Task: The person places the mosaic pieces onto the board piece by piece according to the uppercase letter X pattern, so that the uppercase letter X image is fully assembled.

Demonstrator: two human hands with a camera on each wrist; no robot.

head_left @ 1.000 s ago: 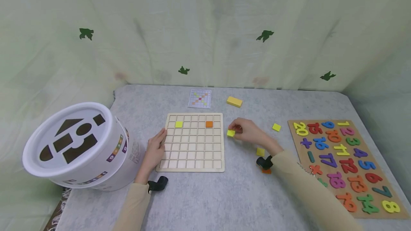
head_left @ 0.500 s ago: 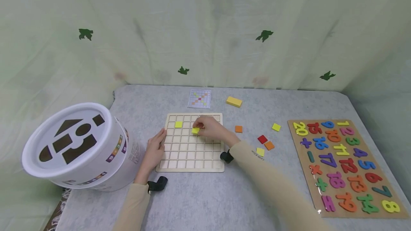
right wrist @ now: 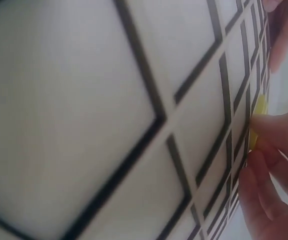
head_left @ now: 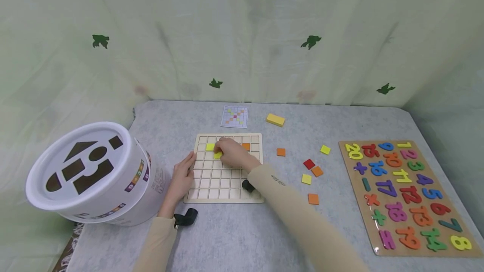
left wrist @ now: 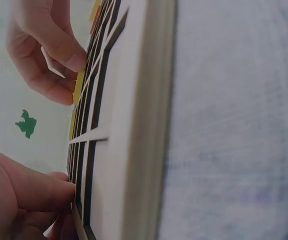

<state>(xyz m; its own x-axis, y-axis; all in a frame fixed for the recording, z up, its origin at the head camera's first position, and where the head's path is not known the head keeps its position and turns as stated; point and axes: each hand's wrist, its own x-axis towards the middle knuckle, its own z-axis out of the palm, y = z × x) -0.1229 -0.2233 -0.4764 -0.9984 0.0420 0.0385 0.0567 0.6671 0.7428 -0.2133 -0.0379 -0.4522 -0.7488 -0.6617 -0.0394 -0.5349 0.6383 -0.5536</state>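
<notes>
Head view: right hand (head_left: 232, 154) over wooden grid board (head_left: 224, 196), pinching yellow square tile (head_left: 217, 155) at fingertips, just left of the knuckles, one cell diagonally off the placed yellow tile (head_left: 210, 147). Orange tile (head_left: 246, 146) just right of the grip. Left hand (head_left: 183, 177) resting flat-fingered against the board's left edge, farther from the tile than the right.

Left wrist view: right hand (left wrist: 44, 50) with thumb and finger closed on the tile's thin yellow edge (left wrist: 78, 86), flat against the grid; left hand (left wrist: 26, 197) nearer the lens, touching the frame.

Right wrist view: fingertips (right wrist: 279, 131) holding the tile (right wrist: 257, 120) against the cells.
</notes>
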